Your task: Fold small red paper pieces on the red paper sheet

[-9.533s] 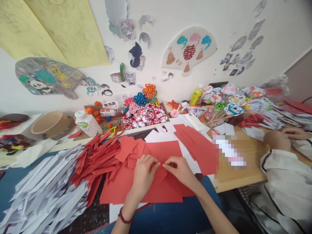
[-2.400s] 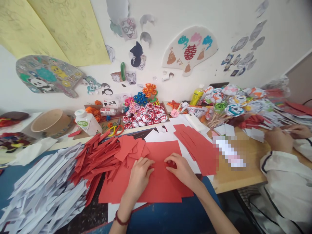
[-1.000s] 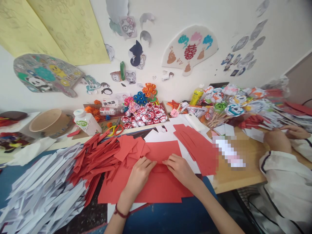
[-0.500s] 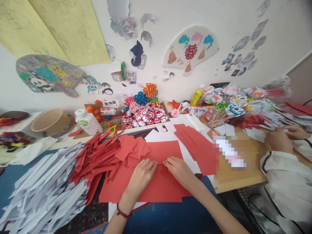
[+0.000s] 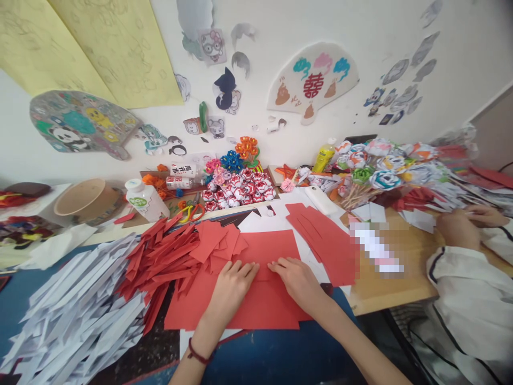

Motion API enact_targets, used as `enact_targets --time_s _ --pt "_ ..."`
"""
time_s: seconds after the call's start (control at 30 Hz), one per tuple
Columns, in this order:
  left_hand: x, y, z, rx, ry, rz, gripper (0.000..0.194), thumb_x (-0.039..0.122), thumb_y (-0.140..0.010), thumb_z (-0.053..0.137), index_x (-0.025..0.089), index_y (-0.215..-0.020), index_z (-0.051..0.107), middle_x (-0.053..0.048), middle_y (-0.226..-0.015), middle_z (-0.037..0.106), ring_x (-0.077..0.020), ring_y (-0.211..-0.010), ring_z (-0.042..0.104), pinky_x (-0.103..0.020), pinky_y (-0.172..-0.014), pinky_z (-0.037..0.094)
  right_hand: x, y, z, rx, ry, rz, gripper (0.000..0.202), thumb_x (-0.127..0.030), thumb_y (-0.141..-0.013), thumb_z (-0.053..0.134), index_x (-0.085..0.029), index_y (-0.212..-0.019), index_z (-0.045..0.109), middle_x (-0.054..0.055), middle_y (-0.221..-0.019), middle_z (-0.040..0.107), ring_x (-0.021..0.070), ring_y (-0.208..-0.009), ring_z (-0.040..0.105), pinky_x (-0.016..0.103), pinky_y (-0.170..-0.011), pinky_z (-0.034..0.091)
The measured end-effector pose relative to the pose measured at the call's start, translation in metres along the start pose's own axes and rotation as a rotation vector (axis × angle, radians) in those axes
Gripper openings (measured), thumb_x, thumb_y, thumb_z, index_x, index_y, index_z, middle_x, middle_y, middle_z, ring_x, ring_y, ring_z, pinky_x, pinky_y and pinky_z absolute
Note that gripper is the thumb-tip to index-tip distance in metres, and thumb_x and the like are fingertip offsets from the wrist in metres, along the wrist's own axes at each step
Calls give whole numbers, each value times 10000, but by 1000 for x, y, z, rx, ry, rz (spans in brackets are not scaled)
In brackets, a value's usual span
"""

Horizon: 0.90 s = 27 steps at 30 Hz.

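Observation:
Over a stack of red paper sheets (image 5: pixel 256 315), my two hands face each other with a small piece of red paper (image 5: pixel 262 272) between them. My left hand (image 5: pixel 236 280) pinches its left end, thumb and fingertips together. At the right end, my right hand (image 5: pixel 294 278) has its fingertips closed on the paper. The small piece blends with the red sheets under it, so its outline is hard to make out. Left of my hands lies a heap of folded red paper strips (image 5: pixel 164 259), and beyond it a large pile of folded white paper strips (image 5: pixel 88 310).
Red and white paper flowers (image 5: pixel 240 190) stand behind, beside a white bottle (image 5: pixel 146 200) and yellow-orange scissors (image 5: pixel 190 214). More red sheets (image 5: pixel 320 240) lie to the right. A co-worker's hands (image 5: pixel 460 230) are at the wooden table (image 5: pixel 404 289), near paper flowers on sticks (image 5: pixel 385 179).
Both hands stay at the same place on the red paper; their fingers shift slightly. The lower edge of the small piece looks flatter now. The view moves a little.

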<state>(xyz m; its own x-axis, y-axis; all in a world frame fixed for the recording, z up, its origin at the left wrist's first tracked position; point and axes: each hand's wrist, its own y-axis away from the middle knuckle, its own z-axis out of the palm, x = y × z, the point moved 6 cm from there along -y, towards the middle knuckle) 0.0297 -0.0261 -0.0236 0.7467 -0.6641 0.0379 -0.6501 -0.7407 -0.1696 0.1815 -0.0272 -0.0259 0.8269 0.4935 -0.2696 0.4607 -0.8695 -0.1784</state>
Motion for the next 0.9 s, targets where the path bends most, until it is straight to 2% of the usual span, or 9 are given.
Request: enact_targets --time_s 0.2,0.3,0.4,0.57,0.73,0.9 --pt "2 6 -3 -42 -22 -7 575 21 -838 435 234 -1373 444 -87 -1172 637 -217 -945 558 -355 -798 384 4 11 2 9 16 13 461 -43 -899 398 -242 -1276 573 63 -1024 669 196 -891 611 312 -794 473" --pt "7 4 0 -47 -66 13 589 25 -848 426 229 -1400 405 -86 -1226 610 -221 -964 553 -359 -805 373 -1 13 3 -4 53 1 545 -8 -866 392 -249 -1339 518 66 -1082 656 201 -915 607 315 -794 470" --pt "10 2 3 -34 -95 18 557 28 -849 434 218 -1373 441 -86 -1212 608 -231 -957 551 -372 -799 369 -7 11 5 -19 120 6 545 2 -840 421 -223 -1321 541 86 -1108 645 212 -907 604 323 -775 465" --pt "8 -1 1 -18 -62 -28 568 8 -812 462 249 -1325 496 -59 -1100 633 -230 -893 550 -379 -751 357 -14 6 5 -42 157 68 445 -60 -883 446 -221 -1275 582 90 -1055 646 204 -834 610 318 -714 460" --pt "2 0 -3 -32 62 -30 534 22 -828 448 257 -1302 518 -50 -1072 646 -220 -908 553 -381 -779 338 -10 8 2 -24 21 75 453 -62 -894 422 -225 -1294 557 76 -1033 626 187 -864 617 291 -742 477" --pt "-8 8 -10 1 148 -43 470 92 -898 431 212 -1353 448 -57 -1080 665 -211 -909 553 -368 -775 332 2 14 -5 -12 -178 76 476 -133 -933 426 -270 -1388 420 44 -1068 628 183 -893 630 294 -763 514"
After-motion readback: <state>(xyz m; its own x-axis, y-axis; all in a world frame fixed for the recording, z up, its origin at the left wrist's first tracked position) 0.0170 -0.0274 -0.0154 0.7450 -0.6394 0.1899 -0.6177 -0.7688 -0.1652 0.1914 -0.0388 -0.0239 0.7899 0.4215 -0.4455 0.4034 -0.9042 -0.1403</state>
